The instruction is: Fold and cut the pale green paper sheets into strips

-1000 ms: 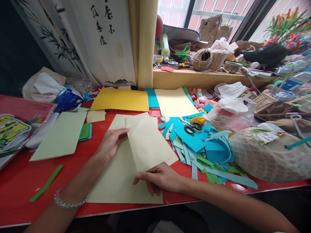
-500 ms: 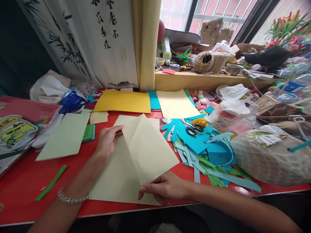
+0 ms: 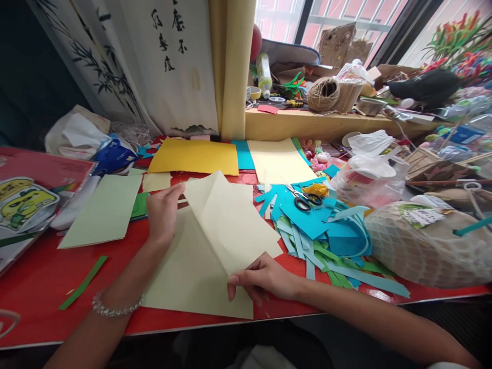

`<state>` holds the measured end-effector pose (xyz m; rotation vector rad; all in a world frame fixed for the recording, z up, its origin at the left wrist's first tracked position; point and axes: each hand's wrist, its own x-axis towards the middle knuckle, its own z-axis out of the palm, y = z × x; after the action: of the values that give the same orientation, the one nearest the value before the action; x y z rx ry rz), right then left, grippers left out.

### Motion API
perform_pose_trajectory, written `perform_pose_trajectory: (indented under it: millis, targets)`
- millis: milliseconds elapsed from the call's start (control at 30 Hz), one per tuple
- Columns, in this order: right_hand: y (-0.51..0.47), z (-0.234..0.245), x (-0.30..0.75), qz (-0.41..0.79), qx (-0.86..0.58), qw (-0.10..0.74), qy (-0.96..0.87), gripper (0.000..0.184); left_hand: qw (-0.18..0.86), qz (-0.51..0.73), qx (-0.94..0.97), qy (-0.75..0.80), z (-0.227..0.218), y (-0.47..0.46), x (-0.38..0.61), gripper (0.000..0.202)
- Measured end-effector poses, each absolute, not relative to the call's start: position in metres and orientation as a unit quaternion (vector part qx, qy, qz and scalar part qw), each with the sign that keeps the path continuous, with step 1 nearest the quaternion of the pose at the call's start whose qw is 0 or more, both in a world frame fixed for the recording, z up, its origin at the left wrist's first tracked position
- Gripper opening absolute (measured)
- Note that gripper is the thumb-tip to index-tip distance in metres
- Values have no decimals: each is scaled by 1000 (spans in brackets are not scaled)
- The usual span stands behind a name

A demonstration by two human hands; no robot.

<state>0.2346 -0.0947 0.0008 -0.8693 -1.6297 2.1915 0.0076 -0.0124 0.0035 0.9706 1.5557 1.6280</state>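
A pale cream-green sheet of paper [image 3: 236, 220] is lifted at a slant in front of me, one part of it bent over along a diagonal. My left hand [image 3: 163, 210] pinches its upper left edge between thumb and fingers. At the lower corner, my right hand [image 3: 267, 279] grips the sheet with the thumb on top and the fingers partly hidden. Beneath it, a flat pale green sheet [image 3: 184, 277] rests on the red table [image 3: 126, 287]; whether the two are joined I cannot tell.
Black-handled scissors [image 3: 303, 203] lie on blue and green paper strips [image 3: 303, 241] to the right. A netted package [image 3: 426, 251] stands beyond them. Yellow card [image 3: 194, 156] and cream card [image 3: 279, 159] lie at the back. A folded pale green card [image 3: 102, 210] is at left.
Both hands have shifted slightly; the right has risen up and to the right with the paper corner. The lifted sheet has tilted and its top corner moved left and up.
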Motion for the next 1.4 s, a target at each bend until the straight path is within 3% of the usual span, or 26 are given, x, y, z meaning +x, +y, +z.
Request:
perform_pose_trajectory:
  millis: [100,167,333,433,533,700,867,1400]
  targets:
    - [-91,-2,233,739,-328,188,-558,36,337,622,387,592,4,-13,7,37]
    - [-88,-3,231,730,-349,213,-548,35,402,578,394,591,5,-16,11,40]
    - [-80,-4,231,738,-355,260,-513,33,629,291,464,552,15,-32,29,48]
    - [-74,-9,230,735,-354,286,-504,38,668,202,533,479,22,-46,43,40]
    - [-70,-12,230,737,-344,280,-510,48,670,226,552,441,23,-57,56,29]
    - [-71,-8,230,764,-341,257,-484,33,660,297,520,454,17,-61,62,33]
    - [-76,-5,227,782,-345,257,-452,29,661,394,423,478,12,-51,54,21]
    - [-94,-6,221,726,-382,179,-543,32,559,562,303,529,-12,-7,24,14]
